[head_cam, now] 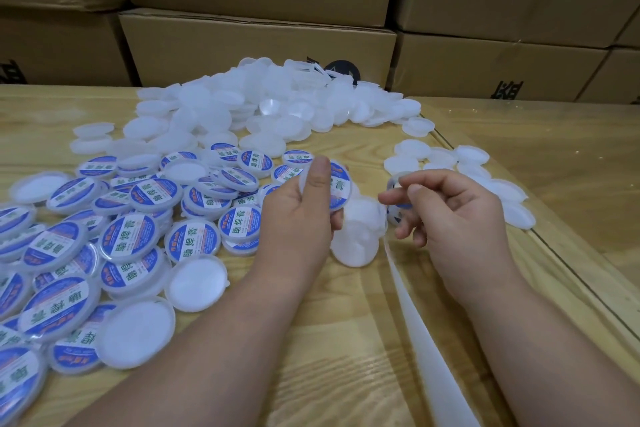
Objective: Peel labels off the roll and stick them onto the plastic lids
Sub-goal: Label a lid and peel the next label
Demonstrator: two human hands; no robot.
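Observation:
My left hand (pixel 304 208) grips a round plastic lid (pixel 337 187) that bears a blue and white label, thumb pressed on its face. My right hand (pixel 450 208) pinches the label strip (pixel 398 199) between thumb and fingers, just right of that lid. The white backing strip (pixel 415 319) trails from there down toward the frame's bottom edge. A few blank white lids (pixel 356 239) lie stacked under and between my hands. The roll itself is not visible.
A heap of blank white lids (pixel 263 107) fills the back of the wooden table (pixel 346 340). Several labelled lids (pixel 131 239) cover the left side. More blank lids (pixel 485 177) lie to the right. Stacked cardboard boxes (pixel 256 45) stand behind the table.

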